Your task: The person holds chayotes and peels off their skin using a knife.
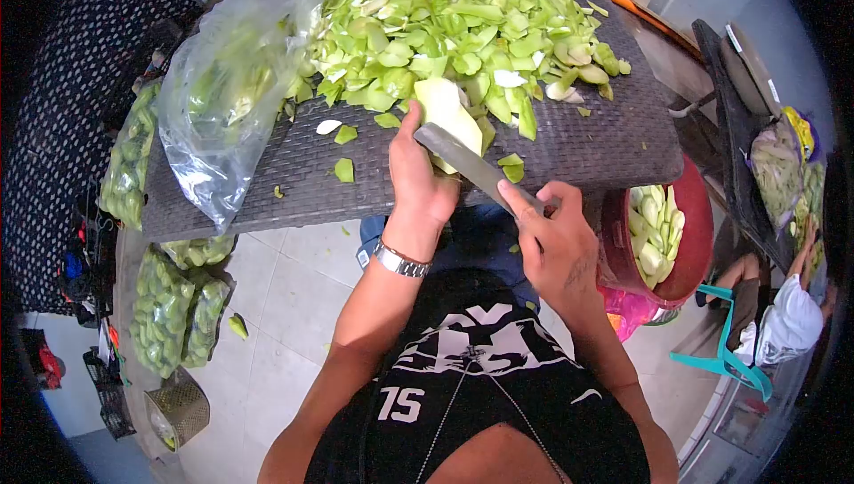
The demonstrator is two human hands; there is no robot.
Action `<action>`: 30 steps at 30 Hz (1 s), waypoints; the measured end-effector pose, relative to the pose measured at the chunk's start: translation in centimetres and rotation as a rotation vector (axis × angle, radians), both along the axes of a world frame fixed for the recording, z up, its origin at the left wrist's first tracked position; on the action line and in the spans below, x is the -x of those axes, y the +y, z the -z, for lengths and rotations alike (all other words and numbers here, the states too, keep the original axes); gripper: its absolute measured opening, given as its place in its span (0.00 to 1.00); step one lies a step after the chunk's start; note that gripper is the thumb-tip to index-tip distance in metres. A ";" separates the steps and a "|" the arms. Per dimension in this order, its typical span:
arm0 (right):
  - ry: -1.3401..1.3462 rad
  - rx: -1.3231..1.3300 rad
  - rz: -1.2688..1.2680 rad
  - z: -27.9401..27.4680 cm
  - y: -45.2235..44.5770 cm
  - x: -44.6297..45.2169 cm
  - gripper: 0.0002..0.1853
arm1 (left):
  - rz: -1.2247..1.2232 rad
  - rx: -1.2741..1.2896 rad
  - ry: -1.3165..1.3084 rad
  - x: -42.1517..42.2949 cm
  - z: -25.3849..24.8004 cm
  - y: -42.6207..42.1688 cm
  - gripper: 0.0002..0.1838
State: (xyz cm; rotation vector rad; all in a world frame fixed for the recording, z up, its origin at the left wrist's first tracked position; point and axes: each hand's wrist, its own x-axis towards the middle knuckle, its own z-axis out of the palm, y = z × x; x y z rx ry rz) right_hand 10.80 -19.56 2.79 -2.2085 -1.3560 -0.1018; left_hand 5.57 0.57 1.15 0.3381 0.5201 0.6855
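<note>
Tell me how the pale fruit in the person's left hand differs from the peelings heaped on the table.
Colour: the pale fruit is mostly creamy yellow, while the peelings are mostly bright green.
Shape: the fruit is one thick piece; the peelings are many thin slivers.
Place: the left hand holds the fruit, while the peelings lie piled on the table.
Both show some pale surface.

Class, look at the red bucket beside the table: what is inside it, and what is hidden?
Inside the red bucket lie pale green, peeled-looking pieces in a pile. The upper ones cover whatever is beneath them, so the bottom cannot be seen.
</note>
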 end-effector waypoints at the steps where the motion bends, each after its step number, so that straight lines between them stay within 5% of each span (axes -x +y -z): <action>1: -0.023 0.010 0.013 -0.2 0.2 -0.2 0.30 | -0.003 -0.019 -0.007 0.1 0.3 0.1 0.24; 5: -0.020 0.054 -0.007 -0.1 0.4 -0.9 0.35 | -0.046 -0.055 0.029 0.5 1.0 0.3 0.28; 11: 0.456 -0.044 -0.250 -0.1 -0.1 -4.2 0.28 | 0.000 -0.312 0.221 1.4 0.7 -0.1 0.30; 15: 0.366 -0.242 0.103 0.7 -0.1 -6.2 0.25 | 0.046 -0.358 0.330 2.8 0.3 -0.1 0.26; 18: 0.432 -0.227 0.153 0.5 -0.6 -7.4 0.22 | 0.037 -0.152 0.163 3.1 2.2 1.8 0.20; 24: 0.979 -0.105 0.226 2.6 -0.3 -5.8 0.16 | -0.384 -0.291 0.126 -1.0 0.1 1.1 0.14; 26: 0.971 -0.137 0.210 3.6 -0.1 -5.2 0.16 | -0.077 -0.443 0.112 -3.5 -2.8 -1.5 0.12; 28: 0.965 -0.107 0.189 4.4 0.0 -5.6 0.17 | 0.462 -0.650 -0.130 -4.9 -4.3 -3.0 0.22; 30: 0.920 -0.097 0.196 4.0 0.0 -5.5 0.17 | 0.537 -0.596 -0.181 -5.0 -6.1 -5.1 0.24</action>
